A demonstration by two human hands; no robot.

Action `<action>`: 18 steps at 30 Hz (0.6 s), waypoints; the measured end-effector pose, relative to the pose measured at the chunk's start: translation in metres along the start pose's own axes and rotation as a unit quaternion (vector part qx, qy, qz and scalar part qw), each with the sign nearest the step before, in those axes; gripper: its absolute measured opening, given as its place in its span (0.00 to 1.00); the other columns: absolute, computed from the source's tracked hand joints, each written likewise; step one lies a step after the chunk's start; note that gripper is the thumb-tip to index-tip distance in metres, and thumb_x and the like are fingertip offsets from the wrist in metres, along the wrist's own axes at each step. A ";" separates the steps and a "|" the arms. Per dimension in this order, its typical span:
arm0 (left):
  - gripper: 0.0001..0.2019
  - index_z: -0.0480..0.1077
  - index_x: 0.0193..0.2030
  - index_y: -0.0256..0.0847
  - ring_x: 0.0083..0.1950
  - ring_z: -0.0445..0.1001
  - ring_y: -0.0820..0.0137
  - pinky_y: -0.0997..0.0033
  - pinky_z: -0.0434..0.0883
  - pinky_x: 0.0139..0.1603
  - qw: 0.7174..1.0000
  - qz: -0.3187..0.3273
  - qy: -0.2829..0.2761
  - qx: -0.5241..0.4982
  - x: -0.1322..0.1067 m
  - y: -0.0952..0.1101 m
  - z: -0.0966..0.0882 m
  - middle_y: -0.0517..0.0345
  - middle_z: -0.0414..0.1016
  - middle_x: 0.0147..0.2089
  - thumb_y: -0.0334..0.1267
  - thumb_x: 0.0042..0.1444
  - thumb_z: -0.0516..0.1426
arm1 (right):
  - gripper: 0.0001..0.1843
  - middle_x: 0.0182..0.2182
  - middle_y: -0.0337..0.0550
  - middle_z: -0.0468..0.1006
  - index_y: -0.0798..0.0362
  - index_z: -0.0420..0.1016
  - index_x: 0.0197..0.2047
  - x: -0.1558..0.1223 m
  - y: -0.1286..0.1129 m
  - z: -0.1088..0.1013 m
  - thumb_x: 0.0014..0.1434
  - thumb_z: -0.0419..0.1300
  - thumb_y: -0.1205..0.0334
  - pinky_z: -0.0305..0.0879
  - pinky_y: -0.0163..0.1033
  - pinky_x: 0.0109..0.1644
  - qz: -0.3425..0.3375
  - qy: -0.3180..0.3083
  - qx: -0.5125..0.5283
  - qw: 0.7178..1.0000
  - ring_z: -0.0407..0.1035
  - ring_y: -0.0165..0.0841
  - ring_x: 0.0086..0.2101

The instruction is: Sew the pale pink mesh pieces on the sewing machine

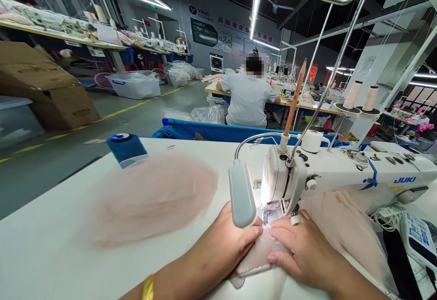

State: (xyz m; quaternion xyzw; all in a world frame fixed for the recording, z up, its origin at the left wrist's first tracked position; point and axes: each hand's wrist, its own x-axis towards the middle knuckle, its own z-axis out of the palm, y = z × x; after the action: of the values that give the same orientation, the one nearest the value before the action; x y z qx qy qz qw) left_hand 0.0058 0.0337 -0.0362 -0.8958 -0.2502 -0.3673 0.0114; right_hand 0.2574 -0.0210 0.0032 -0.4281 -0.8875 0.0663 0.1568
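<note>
A pale pink fabric piece (257, 256) lies under the needle area of a white sewing machine (341, 172). My left hand (227, 231) is at its left edge, thumb and fingers closed on the cloth; a grey lamp head (241, 195) hides part of the fingers. On the right side of the piece, my right hand (300, 247) lies with fingers stretched out and thumb apart, pressing on the fabric close to the presser foot (271, 216). Light shines on the cloth there.
Blurred sheer pink fabric (153, 200) covers the left tabletop, near a blue thread cone (126, 149). More pink fabric (348, 231) lies right of the machine, beside a control box (421, 236). A person (251, 95) sits ahead; cardboard boxes (44, 86) stand left.
</note>
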 end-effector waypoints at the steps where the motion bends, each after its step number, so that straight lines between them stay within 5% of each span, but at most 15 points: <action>1: 0.20 0.82 0.40 0.46 0.43 0.76 0.60 0.57 0.71 0.49 1.000 -0.010 -0.001 0.001 -0.001 -0.001 0.001 0.55 0.84 0.41 0.31 0.75 0.49 | 0.16 0.55 0.46 0.87 0.49 0.82 0.47 0.001 0.000 -0.001 0.75 0.68 0.45 0.68 0.51 0.59 0.001 0.003 -0.003 1.000 0.76 0.47 0.51; 7: 0.15 0.80 0.42 0.46 0.45 0.77 0.59 0.58 0.73 0.51 0.999 -0.031 -0.006 0.002 -0.004 -0.006 0.001 0.53 0.84 0.44 0.33 0.75 0.52 | 0.15 0.61 0.45 0.85 0.48 0.84 0.53 0.002 0.001 -0.001 0.75 0.69 0.46 0.70 0.50 0.60 0.010 0.015 0.000 1.000 0.76 0.47 0.52; 12: 0.12 0.77 0.53 0.46 0.49 0.76 0.57 0.57 0.71 0.56 0.998 -0.064 -0.031 0.004 -0.006 -0.014 0.000 0.53 0.81 0.49 0.34 0.71 0.53 | 0.15 0.63 0.44 0.83 0.47 0.84 0.55 0.001 0.004 0.004 0.75 0.68 0.46 0.71 0.50 0.60 0.017 0.021 0.022 0.999 0.75 0.47 0.55; 18: 0.10 0.77 0.49 0.45 0.52 0.71 0.52 0.53 0.71 0.56 0.993 -0.084 -0.051 0.073 0.001 -0.014 -0.003 0.49 0.77 0.51 0.41 0.63 0.60 | 0.12 0.60 0.45 0.86 0.47 0.83 0.54 -0.003 0.005 0.007 0.75 0.68 0.50 0.72 0.51 0.60 -0.010 0.061 0.028 0.998 0.76 0.48 0.54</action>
State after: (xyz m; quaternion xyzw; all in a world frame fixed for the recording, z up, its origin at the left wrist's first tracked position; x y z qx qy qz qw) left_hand -0.0019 0.0454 -0.0353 -0.8859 -0.3507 -0.3019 0.0328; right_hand 0.2610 -0.0197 -0.0050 -0.4179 -0.8784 0.0632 0.2231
